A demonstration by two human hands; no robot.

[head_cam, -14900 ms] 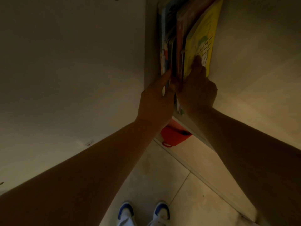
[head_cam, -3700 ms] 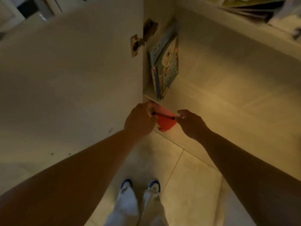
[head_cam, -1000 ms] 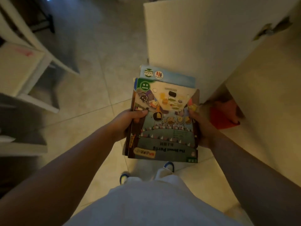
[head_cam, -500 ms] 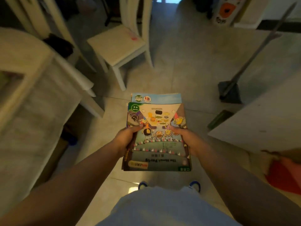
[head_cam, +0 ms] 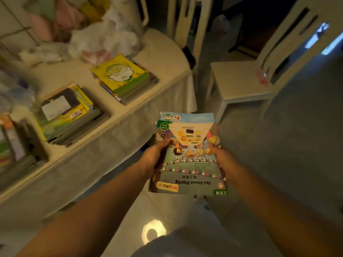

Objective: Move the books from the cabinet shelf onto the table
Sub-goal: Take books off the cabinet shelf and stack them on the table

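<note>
At centre frame I see my left hand point(head_cam: 155, 156) and right hand point(head_cam: 220, 154) clasping a small stack of picture books point(head_cam: 189, 156) by its side edges above the floor. Half a second ago chairs faced me; now the cloth-covered table point(head_cam: 130, 115) with three book piles fills the left.

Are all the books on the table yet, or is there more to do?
Not yet. Done: several piles already sit on the table, like the yellow-topped pile and the pile beside it. In hand: the left hand and right hand hold a small stack over the floor. Left: set that stack down. The cabinet is out of view, so more may remain.
</note>
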